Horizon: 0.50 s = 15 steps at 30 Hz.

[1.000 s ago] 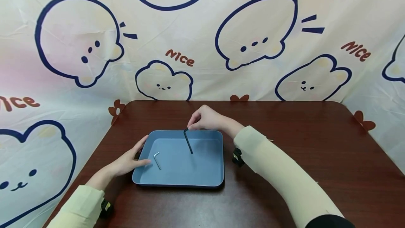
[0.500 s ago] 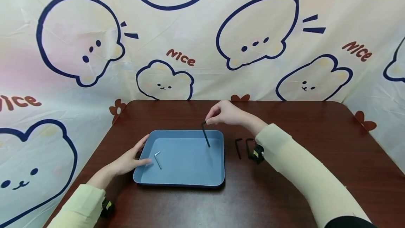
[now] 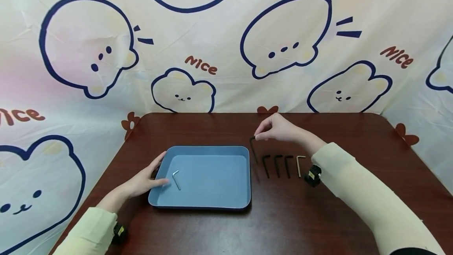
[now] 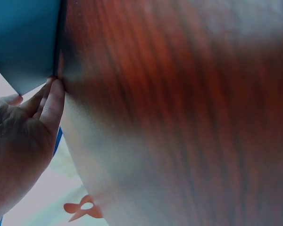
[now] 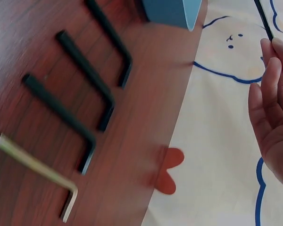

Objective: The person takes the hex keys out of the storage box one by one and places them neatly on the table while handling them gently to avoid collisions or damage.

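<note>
My right hand [image 3: 277,128] pinches a black Allen key [image 3: 253,148] by its short end, the long arm hanging down just past the tray's right side. In the right wrist view the key [image 5: 263,18] sticks out from the fingertips. My left hand [image 3: 143,182] grips the left wall of a blue rectangular tray [image 3: 212,184], thumb over the rim and fingers along the outside. Inside the tray, near that thumb, lies a small silver Allen key [image 3: 176,181]. The left wrist view shows fingertips at the tray's [image 4: 26,42] corner.
Right of the tray, three black Allen keys [image 3: 277,167] and a pale metallic one [image 3: 299,167] lie in a row on the dark wooden table [image 3: 283,215], short ends at the far side. A cartoon-printed cloth [image 3: 230,50] hangs behind the table.
My right hand has carried the black Allen key rightward from over the tray to beyond its right edge. The row of keys is now uncovered by the sleeve. The left hand has stayed put.
</note>
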Motion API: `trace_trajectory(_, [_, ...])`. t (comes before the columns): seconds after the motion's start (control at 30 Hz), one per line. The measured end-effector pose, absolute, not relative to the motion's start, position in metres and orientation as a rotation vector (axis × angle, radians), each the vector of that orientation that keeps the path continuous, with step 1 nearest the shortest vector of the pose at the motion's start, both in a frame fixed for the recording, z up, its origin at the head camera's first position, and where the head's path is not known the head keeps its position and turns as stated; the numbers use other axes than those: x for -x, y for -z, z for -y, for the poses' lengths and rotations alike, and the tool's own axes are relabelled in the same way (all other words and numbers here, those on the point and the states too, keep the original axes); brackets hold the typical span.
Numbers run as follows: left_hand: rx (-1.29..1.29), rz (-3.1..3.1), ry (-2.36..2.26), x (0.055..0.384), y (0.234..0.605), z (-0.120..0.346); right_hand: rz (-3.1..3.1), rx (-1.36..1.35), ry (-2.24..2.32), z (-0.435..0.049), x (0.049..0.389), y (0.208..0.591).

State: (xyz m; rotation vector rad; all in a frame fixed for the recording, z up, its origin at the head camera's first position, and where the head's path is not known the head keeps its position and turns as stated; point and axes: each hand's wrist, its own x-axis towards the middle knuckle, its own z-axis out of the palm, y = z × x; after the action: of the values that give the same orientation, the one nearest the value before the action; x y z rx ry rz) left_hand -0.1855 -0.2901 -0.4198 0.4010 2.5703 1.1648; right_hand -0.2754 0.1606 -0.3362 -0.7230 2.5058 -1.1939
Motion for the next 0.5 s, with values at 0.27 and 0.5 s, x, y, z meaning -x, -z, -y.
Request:
trace_trajectory(0.27, [-0.399, -2.578, -1.161, 0.185, 0.421, 0.291, -2.542, 0.71, 1.2, -0.189, 0.269, 0.338])
trace_trajectory(0.5, [-0.415, -2.584, -1.16, 0.185, 0.42, 0.291, -2.572, 0.636, 1.201, -0.225, 0.262, 0.345])
